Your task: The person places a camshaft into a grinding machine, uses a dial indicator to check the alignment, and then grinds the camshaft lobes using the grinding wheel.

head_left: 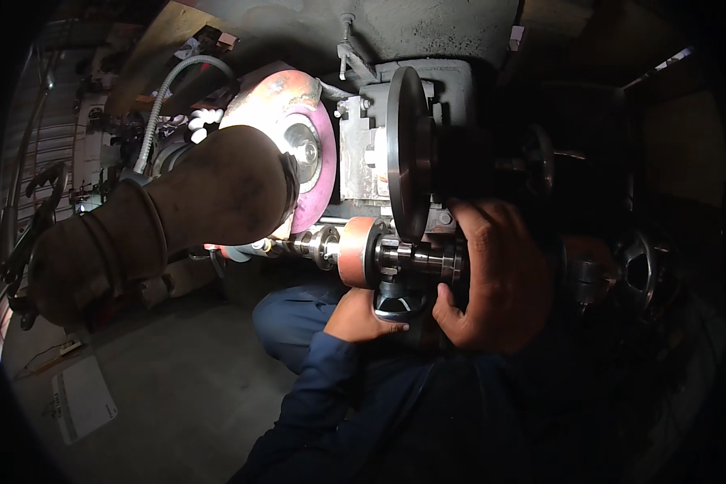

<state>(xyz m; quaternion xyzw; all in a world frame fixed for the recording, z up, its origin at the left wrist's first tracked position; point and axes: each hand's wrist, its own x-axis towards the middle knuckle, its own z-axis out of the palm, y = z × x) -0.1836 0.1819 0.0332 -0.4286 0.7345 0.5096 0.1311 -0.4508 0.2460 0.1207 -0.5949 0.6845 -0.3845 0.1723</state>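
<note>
My left hand [355,316] is at a small chrome handwheel [401,306], its thumb along the lower rim and its fingers partly hidden behind. Above the wheel a red-orange collar [357,253] sits on a horizontal steel spindle [415,256]. At the spindle's right end my right hand [504,278] is curled in a C shape, fingers over the top and thumb below. What lies inside its grip is in deep shadow. Just above the spindle stands a large dark metal disc [409,153], edge-on. A pink grinding wheel [319,165] in an orange-red guard is to the left, brightly lit.
A big brown lamp-shaped housing [210,185] blocks the left middle of the view. Behind it bends a grey flexible conduit [157,105]. More handwheels [639,274] stand in the dark at right. A white board [85,399] lies on the floor at lower left.
</note>
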